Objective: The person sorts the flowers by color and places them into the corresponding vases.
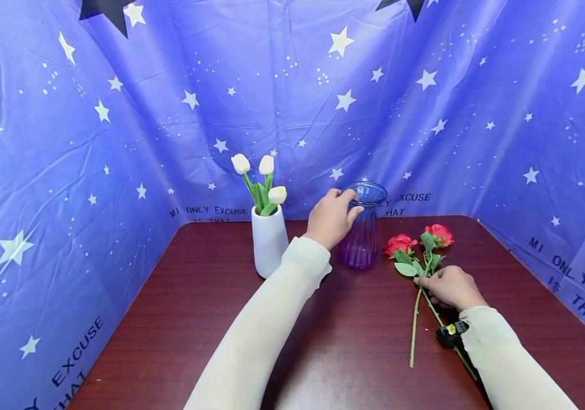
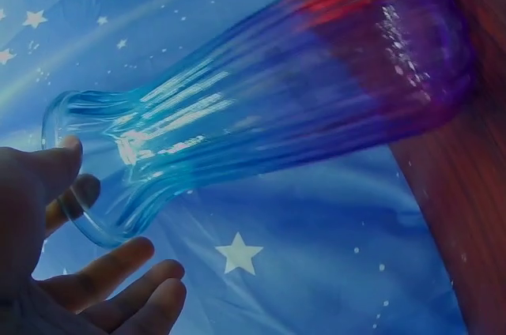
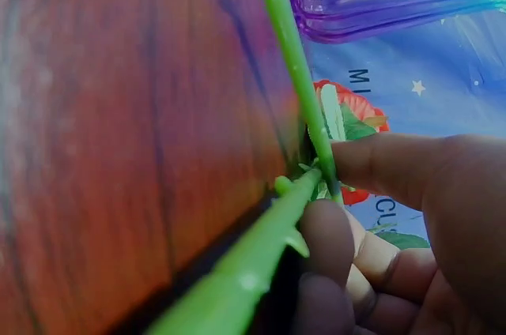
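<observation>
A clear vase, blue at the top and purple at the base, stands upright on the table. My left hand is at its rim; in the left wrist view the thumb and a finger of that hand pinch the rim of the vase, the other fingers spread below. With my right hand I pinch two crossed green stems just under the leaves. Their red flowers point away from me. The right wrist view shows thumb and finger of the hand at the crossing of the stems.
A white vase with several white tulips stands left of my left hand. The dark red wooden table is bordered by a blue curtain with stars, behind and at both sides.
</observation>
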The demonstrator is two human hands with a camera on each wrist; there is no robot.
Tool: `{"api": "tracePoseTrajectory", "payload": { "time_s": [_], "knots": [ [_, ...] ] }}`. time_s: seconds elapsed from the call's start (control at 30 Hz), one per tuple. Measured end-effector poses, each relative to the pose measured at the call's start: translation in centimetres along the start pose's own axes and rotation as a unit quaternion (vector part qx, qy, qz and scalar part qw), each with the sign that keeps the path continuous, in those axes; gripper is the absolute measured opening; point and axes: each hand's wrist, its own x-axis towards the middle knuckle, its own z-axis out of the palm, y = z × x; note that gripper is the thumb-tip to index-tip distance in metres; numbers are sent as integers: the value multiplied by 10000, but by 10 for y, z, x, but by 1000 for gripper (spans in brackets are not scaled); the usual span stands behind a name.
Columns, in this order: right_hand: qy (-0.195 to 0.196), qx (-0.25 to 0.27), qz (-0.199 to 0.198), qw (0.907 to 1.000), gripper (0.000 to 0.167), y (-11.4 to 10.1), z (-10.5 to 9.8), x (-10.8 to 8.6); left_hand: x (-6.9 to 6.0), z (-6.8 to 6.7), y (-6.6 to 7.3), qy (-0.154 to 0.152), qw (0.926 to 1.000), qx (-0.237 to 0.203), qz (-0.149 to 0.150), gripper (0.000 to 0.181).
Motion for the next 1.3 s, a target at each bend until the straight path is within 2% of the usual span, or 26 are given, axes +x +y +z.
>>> {"api": "tracePoseTrajectory", "payload": {
  "time_s": [0.17,0.33,0.43,0.5,0.57,0.67,0.77,0.9,1.03,1.2,1.3],
  "knots": [
    [1,335,71,9994,42,2,-1,2,-2,-3,-2,78,9998,-174,-7,28],
    [41,713,103,9974,37,5,-2,2,-9,-7,-2,110,9994,-306,64,27],
    [6,936,102,9956,34,6,-2,4,-13,-9,-1,102,9991,-423,-1,28],
    [-37,1086,102,9940,32,7,-2,6,-15,-10,0,37,9981,-604,-149,38],
    [-92,1266,72,9919,31,8,-2,7,-15,-11,1,-15,9953,-884,-399,60],
    [-170,1569,47,9875,33,10,-3,8,-11,-8,3,55,9853,-1515,-791,96],
    [-305,1831,71,9826,39,13,-3,8,-5,-2,4,122,9724,-2105,-993,110],
    [-474,1981,157,9789,43,15,-3,7,1,5,3,-222,9577,-2638,-1125,110],
    [-446,2052,150,9776,46,15,-4,6,3,7,3,-548,9411,-3052,-1346,110],
    [-412,2083,181,9770,45,15,-4,6,1,11,3,-583,9196,-3521,-1642,105],
    [-390,2106,187,9766,44,15,-4,5,-2,13,2,-517,9119,-3686,-1730,103]
  ]
}}
